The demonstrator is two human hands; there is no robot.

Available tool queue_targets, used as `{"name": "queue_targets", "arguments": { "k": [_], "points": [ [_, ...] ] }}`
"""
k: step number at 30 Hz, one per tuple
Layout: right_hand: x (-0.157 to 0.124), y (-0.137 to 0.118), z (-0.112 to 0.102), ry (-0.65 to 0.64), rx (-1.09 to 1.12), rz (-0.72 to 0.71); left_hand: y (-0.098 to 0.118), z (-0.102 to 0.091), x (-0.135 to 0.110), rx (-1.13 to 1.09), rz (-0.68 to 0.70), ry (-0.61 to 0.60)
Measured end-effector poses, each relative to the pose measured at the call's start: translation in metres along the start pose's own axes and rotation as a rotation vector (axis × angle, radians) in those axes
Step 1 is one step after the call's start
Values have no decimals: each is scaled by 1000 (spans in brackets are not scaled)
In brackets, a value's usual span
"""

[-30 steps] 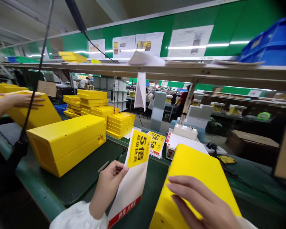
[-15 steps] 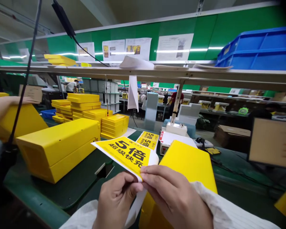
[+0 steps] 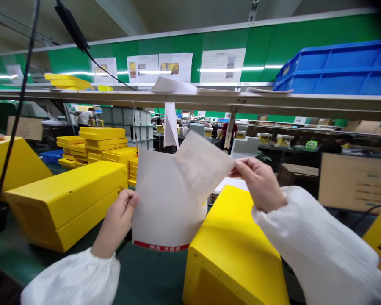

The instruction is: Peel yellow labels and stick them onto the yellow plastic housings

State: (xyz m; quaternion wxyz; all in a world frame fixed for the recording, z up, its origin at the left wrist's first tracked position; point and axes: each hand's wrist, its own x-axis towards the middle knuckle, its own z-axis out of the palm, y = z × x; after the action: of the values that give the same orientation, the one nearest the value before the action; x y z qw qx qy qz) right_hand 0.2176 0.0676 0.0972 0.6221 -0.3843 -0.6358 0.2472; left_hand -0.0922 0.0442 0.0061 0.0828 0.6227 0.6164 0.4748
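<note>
My left hand pinches the left edge of a white backing sheet, which has a red printed strip along its bottom. A peeled sticker hangs from my right hand, its corner between thumb and fingers. The sticker's pale underside faces me, and its lower tip overlaps the sheet; whether the two still touch there I cannot tell. Just below my right hand lies a yellow box-shaped case, smooth on top. Left of my left hand rests another long yellow case.
Stacked yellow parts stand behind the left case. Above runs a shelf with a blue crate at its right. A dark cable hangs at the left. A cardboard box stands at the right.
The yellow printed sticker has come away from its backing and turned its underside to me. My hands have moved apart, the right one up and right with the sticker, the left one leftward with the sheet.
</note>
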Motion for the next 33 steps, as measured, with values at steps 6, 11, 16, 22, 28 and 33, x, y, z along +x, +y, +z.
{"name": "queue_targets", "arguments": {
  "k": [6, 11, 16, 22, 28, 33],
  "points": [
    [30, -18, -63, 364, 2, 34, -102, 49, 42, 237, -258, -135],
    [19, -43, -123, 381, -219, 27, -139, 87, 25, 258, -390, -297],
    [19, -54, -175, 244, -631, 115, -40, 105, 9, -35, -248, -437],
    [5, -51, -168, 112, -683, 38, 87, 111, -37, -1061, -392, -1126],
    [-54, -54, -130, 41, -896, -621, 93, 98, -67, -766, -231, -737],
    [-89, -56, -103, -102, -887, -821, 130, 78, -61, -1105, -246, -1141]
  ]
}}
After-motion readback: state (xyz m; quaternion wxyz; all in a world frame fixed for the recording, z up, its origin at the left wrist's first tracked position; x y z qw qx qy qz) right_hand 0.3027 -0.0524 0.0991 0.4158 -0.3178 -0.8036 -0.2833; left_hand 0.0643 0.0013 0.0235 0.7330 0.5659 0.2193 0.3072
